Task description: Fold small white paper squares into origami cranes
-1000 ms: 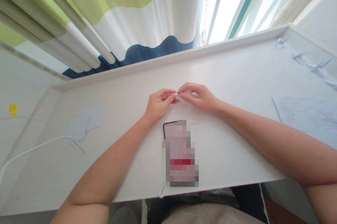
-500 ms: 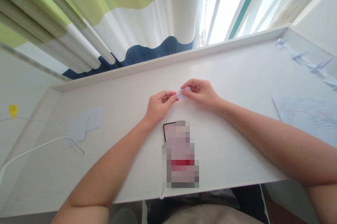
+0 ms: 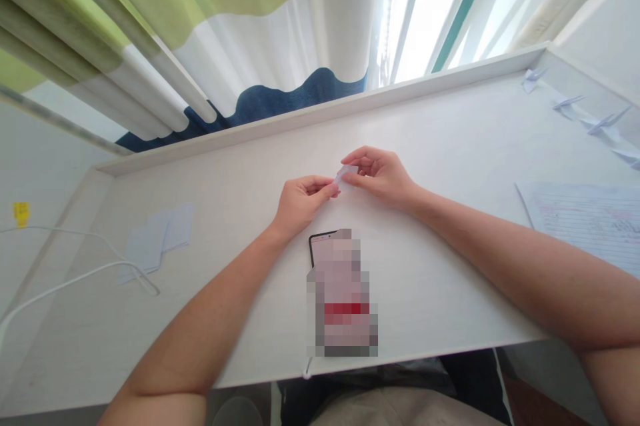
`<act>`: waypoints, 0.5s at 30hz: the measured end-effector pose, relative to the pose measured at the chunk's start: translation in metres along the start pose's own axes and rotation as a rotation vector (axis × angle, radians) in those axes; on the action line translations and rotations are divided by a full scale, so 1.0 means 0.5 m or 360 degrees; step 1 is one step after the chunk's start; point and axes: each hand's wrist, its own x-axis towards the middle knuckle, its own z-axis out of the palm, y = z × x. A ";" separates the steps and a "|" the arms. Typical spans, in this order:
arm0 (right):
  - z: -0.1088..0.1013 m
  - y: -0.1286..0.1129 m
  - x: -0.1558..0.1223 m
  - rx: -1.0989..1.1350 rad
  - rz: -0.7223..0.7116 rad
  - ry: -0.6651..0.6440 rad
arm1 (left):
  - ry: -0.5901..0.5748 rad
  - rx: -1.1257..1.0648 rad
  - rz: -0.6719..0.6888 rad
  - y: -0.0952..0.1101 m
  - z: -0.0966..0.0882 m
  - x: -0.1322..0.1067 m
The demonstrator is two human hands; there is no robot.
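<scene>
Fingers (image 3: 319, 181) of the left hand (image 3: 300, 203) and right hand (image 3: 385, 176) pinch a small folded white paper piece (image 3: 351, 170) from opposite sides at the frame's centre, above a dark-edged rectangular phone (image 3: 343, 293) on the white counter (image 3: 435, 286). Light, even pressure should keep its folds neat.

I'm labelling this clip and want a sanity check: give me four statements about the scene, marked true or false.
1. The left hand and the right hand both hold a small white paper. True.
2. The phone lies beyond the hands, seen from the person. False: it lies on the desk, nearer the person than the hands.
3. Several folded papers lie along the desk's right side. True.
4. The lined sheet lies left of the hands. False: it lies to their right.
</scene>
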 end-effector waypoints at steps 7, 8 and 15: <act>0.001 -0.009 -0.004 0.0002 -0.0009 0.0011 | -0.0086 -0.0014 -0.0085 0.005 -0.004 0.001; 0.001 -0.009 -0.004 -0.0008 -0.0014 0.0013 | -0.0093 -0.0021 -0.0093 0.006 -0.004 0.001; 0.000 -0.004 0.001 -0.0023 -0.0016 0.0051 | -0.0103 -0.0051 -0.0089 0.008 0.002 -0.002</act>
